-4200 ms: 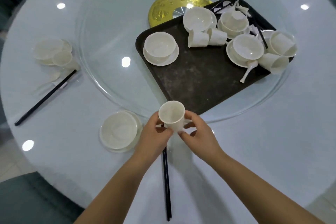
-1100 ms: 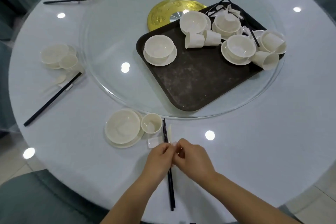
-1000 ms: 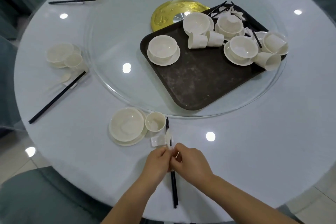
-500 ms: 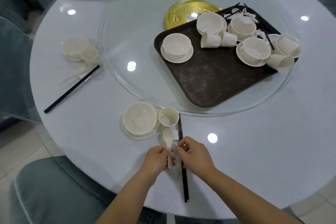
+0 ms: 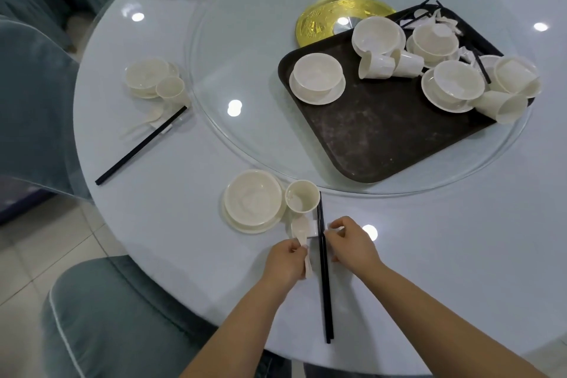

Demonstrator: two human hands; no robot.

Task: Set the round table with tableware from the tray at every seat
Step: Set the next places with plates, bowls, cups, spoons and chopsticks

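Left hand (image 5: 287, 261) fingers pinching spoon (image 5: 302, 235), chopsticks (image 5: 324, 279) between hands, right hand (image 5: 352, 242) loosely curled, cup (image 5: 302, 196) just beyond.

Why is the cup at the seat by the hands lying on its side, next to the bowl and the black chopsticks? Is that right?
Not quite. The head view shows the cup standing upright, mouth up. It does sit between the bowl and the black chopsticks.
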